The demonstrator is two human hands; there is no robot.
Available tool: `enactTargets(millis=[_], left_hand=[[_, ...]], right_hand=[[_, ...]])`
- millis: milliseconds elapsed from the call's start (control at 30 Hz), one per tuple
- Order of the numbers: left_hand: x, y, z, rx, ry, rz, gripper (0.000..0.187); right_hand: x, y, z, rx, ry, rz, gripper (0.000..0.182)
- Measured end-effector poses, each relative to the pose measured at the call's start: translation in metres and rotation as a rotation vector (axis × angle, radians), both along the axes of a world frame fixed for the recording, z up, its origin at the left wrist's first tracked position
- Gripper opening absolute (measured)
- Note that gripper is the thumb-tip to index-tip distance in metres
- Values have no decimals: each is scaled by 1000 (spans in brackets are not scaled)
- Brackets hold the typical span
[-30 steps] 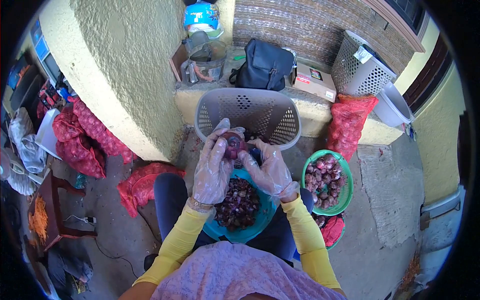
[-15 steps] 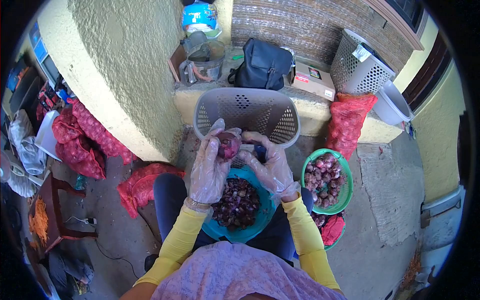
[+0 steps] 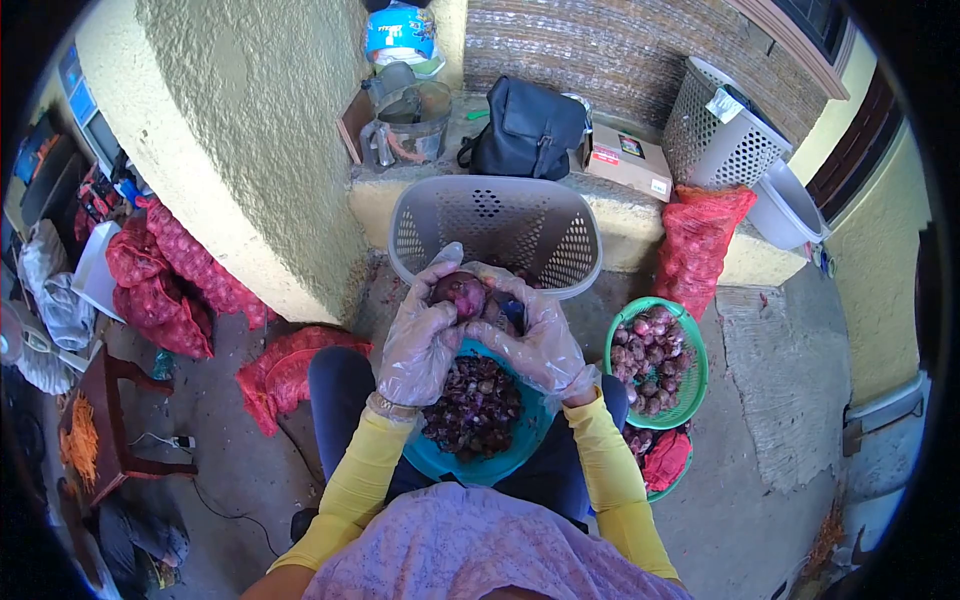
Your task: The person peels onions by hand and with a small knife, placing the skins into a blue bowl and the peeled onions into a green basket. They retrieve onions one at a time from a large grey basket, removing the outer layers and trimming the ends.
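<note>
A purple-red onion (image 3: 459,294) is held between the thumb and fingers of my left hand (image 3: 418,335), which wears a clear plastic glove. My right hand (image 3: 540,345), gloved the same way, is closed round a knife with a dark blue handle (image 3: 514,312) and meets the onion's right side. The fingers and onion hide most of its blade. Below both hands, a teal basin (image 3: 530,440) sits between my legs. Dark purple onion skins and scraps (image 3: 470,405) lie in it.
Ahead stands a grey perforated basket (image 3: 420,225) with some onions inside. To the right are a green basket of onions (image 3: 648,365) and a red mesh sack (image 3: 695,245). More red sacks (image 3: 160,290) lie left, near a small wooden table (image 3: 115,445). A black bag (image 3: 525,125) rests on the ledge.
My right hand has moved in against the onion, and its fingers have come up behind it. The onion has turned slightly in my left hand. The surroundings look the same.
</note>
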State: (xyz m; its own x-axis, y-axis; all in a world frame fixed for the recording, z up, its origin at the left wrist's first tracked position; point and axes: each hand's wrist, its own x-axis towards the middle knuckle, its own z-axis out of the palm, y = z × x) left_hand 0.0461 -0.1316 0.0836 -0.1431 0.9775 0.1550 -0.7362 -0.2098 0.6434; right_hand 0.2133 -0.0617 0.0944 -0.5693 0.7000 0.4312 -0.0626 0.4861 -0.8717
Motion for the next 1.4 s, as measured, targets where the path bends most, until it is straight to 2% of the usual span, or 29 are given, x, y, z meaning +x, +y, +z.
enactTargets(millis=[167,267,400,500,567,667,767,833,867,933,1000,1067,1133,1167,1200,1267,1300,1400], left_hand=[[0,2,-1,14,-20,-9,58],[1,2,-4,-13,68,15,59],[1,1,-3,-43,150,27,57],[-4,-2,4,-20,245,-23,55],[-7,-4,12,-2,302,-42,55],[-10,-6,18,-19,287,-161,56],[-12,-5,11,-48,233,-195,52],[-12,-5,12,-112,56,-231,59],[-11,-3,10,-112,55,-229,59],[-12,4,1,-94,-150,-246,36],[-17,9,-13,-141,-217,-198,35],[-25,12,-25,-189,-283,-148,33],[-31,13,-29,-168,-377,-133,35],[-28,14,-32,-159,-373,-86,45],[-26,13,-31,-160,-374,-85,45],[-24,11,-26,-107,-403,-155,51],[-25,12,-27,-107,-404,-154,51],[-28,14,-37,-141,-499,-263,58]], right_hand=[[6,-1,3,-23,28,31,58],[8,-5,4,-94,-19,44,60],[4,-8,8,-27,-2,52,60],[4,-4,0,32,10,25,56],[9,-4,-3,-20,-60,22,50],[11,-4,-7,-98,6,22,41],[17,0,-4,-241,-59,22,31],[18,2,-11,-179,-99,-46,27],[18,2,-13,-118,-138,-111,23],[20,1,-13,-124,-90,-139,21],[25,0,-11,-130,-41,-171,19],[31,-2,-9,-246,-87,-190,17],[35,-4,-12,-265,-119,-161,16],[37,-7,-15,-287,-151,-131,16],[38,-8,-28,-288,-152,-130,16],[41,-11,-58,-140,-235,-132,15],[39,-21,-58,-403,-190,-99,17],[35,-33,-91,-524,-160,-169,25]])
